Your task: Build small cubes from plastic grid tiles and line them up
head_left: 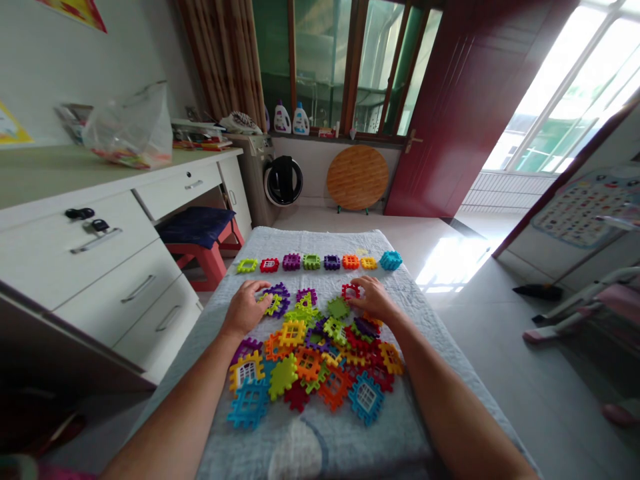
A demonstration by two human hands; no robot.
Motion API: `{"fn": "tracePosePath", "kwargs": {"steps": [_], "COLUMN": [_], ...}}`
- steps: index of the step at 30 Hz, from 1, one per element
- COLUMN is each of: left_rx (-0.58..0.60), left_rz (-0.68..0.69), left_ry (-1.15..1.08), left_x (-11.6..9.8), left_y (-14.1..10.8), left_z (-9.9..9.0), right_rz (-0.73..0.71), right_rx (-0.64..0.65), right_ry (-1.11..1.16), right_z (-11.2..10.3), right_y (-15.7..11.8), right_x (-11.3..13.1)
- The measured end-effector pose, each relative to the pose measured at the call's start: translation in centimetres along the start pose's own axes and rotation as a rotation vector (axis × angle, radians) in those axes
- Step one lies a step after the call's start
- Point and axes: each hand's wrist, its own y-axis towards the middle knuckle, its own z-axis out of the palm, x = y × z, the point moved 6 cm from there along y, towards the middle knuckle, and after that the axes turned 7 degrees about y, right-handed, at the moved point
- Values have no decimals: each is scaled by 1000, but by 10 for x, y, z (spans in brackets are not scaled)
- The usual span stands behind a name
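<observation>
My left hand [246, 308] is at the left of the pile, its fingers closed on a yellow-green piece [273, 305] beside a purple piece [283, 297]. On the right, my right hand [374, 300] has its fingers around a red piece [351, 291]. Between and below the hands lies a loose pile of toothed plastic pieces, among them an orange piece [309, 363], a blue piece [367, 398] and a green piece [339, 307]. Beyond them runs a row of block shapes, from a green frame [247, 266] to a blue block [391, 260].
A grey-blue cloth [300, 240] covers the table. A stool [200, 230] and a white desk [115, 193] stand to the left. Farther back are a washing machine [260, 180], a round wooden board [357, 177] and a red door [460, 100].
</observation>
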Motion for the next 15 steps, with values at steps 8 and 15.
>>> {"fn": "tracePosePath", "kwargs": {"steps": [8, 15], "left_rx": [-3, -15], "left_rz": [4, -11], "left_ry": [3, -10], "left_x": [4, 1], "left_y": [0, 1], "left_z": [1, -2], "right_rz": [27, 100], "right_rx": [-119, 171], "right_ry": [81, 7], "right_z": [-34, -29], "right_y": [-7, -27], "right_x": [-20, -35]}}
